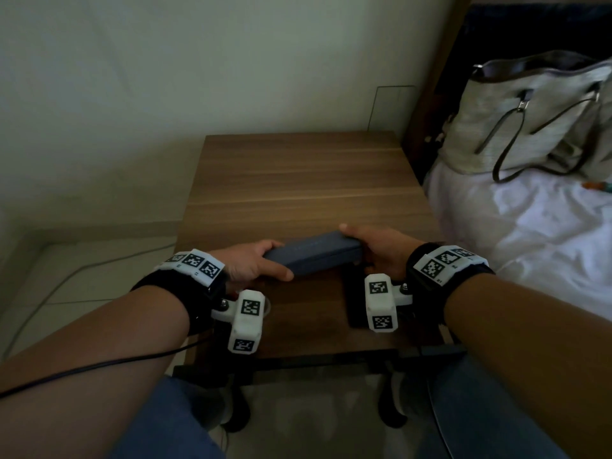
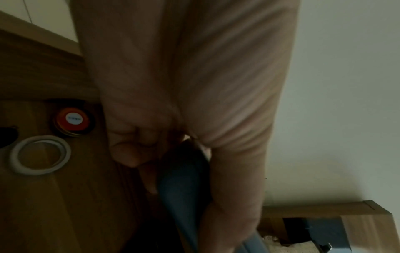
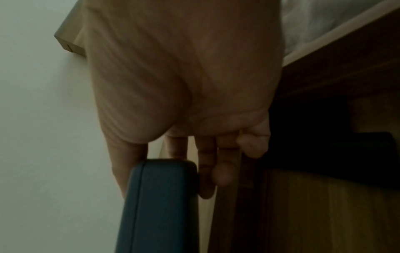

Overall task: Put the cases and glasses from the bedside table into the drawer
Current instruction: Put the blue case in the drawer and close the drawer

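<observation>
While both the left hand (image 1: 255, 261) and right hand (image 1: 381, 250) pinch opposite ends of the blue case (image 1: 313, 256) above the bedside table (image 1: 298, 180), it should stay level and go down into the drawer (image 2: 75, 196), which looks open.

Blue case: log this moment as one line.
blue case | left hand grips one end | right hand grips other end | held above bedside table | not yet in drawer
</observation>
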{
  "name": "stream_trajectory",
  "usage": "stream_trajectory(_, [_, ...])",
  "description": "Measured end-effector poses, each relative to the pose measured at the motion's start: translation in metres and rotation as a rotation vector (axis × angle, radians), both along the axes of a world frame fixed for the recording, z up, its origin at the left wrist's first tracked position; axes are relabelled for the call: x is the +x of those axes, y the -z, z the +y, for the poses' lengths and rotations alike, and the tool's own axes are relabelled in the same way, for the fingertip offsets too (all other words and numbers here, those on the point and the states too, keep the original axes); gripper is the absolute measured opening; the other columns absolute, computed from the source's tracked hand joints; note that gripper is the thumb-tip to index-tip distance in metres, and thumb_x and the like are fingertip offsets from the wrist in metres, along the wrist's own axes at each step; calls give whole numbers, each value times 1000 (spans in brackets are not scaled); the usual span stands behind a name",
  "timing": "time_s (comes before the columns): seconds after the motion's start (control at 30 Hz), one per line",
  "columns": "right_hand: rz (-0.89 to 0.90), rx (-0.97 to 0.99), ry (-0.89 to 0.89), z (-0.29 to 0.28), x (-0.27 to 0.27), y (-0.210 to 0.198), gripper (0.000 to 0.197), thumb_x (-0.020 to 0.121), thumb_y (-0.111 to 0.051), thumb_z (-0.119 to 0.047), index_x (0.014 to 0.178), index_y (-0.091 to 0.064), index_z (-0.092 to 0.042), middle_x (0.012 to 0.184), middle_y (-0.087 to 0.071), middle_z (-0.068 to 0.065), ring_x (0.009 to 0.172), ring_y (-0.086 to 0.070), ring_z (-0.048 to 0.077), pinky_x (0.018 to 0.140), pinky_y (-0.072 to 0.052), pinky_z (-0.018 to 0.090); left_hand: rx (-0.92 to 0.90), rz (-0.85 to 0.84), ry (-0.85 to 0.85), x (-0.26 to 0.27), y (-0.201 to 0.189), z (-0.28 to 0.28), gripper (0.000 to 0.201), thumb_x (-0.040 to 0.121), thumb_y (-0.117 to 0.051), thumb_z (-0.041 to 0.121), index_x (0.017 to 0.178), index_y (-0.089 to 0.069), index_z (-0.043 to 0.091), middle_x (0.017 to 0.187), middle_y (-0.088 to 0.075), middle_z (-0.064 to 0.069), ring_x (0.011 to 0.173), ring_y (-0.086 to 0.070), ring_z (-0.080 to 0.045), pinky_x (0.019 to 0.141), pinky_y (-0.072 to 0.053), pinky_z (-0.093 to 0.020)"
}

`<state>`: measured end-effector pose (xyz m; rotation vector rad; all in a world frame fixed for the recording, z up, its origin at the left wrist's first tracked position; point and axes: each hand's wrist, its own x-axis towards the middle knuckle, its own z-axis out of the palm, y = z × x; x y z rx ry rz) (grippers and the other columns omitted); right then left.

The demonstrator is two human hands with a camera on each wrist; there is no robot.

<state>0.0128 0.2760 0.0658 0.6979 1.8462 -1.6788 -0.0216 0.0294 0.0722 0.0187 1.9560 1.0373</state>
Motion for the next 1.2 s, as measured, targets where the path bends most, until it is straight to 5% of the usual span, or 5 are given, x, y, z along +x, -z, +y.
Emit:
stream_trajectory(0.37, [-148, -108, -157, 8, 37, -1, 38, 93, -54, -40, 116, -52, -10, 83, -53, 11, 38, -58, 11, 38, -47, 19, 241, -175, -369, 22, 12, 2, 33, 88, -64, 8, 120, -56, 15, 96, -59, -7, 77, -55, -16, 63, -49, -25])
stream_trajectory(0.57, [-141, -147, -203, 2, 51, 9, 31, 98, -46, -35, 91, -59, -7, 54, -67, 2, 37, -59, 8, 39, -48, 17, 180, -323, -512, 39, 25, 29, 41, 91, -64, 19, 128, -49, 9, 131, -54, -14, 91, -65, -20, 59, -59, -25])
stream_trajectory(0.8, [-206, -188, -189, -2, 62, 33, 22, 97, -51, -27, 96, -58, -6, 72, -66, 10, 46, -61, 12, 42, -50, 20, 33, -356, -353, 45, 43, 63, 42, 92, -62, 31, 126, -46, 12, 99, -61, -15, 75, -63, -25, 62, -54, -31])
stream_trajectory(1.0, [-197, -74, -215, 10, 60, 46, 38, 95, -55, -28, 125, -52, -5, 100, -63, 12, 73, -62, 17, 50, -48, 21, -112, -266, -303, 27, 75, 76, 66, 74, -76, 36, 125, -54, 2, 112, -68, -21, 102, -68, -36, 98, -51, -49])
stream_trajectory(1.2, [-199, -82, -174, 25, 53, 64, 43, 95, -53, -13, 137, -46, -6, 132, -58, 17, 112, -61, 25, 77, -51, 27, -239, -204, -292, 20, 83, 98, 28, 90, -66, 28, 97, -54, 4, 88, -61, -13, 76, -62, -27, 68, -55, -38])
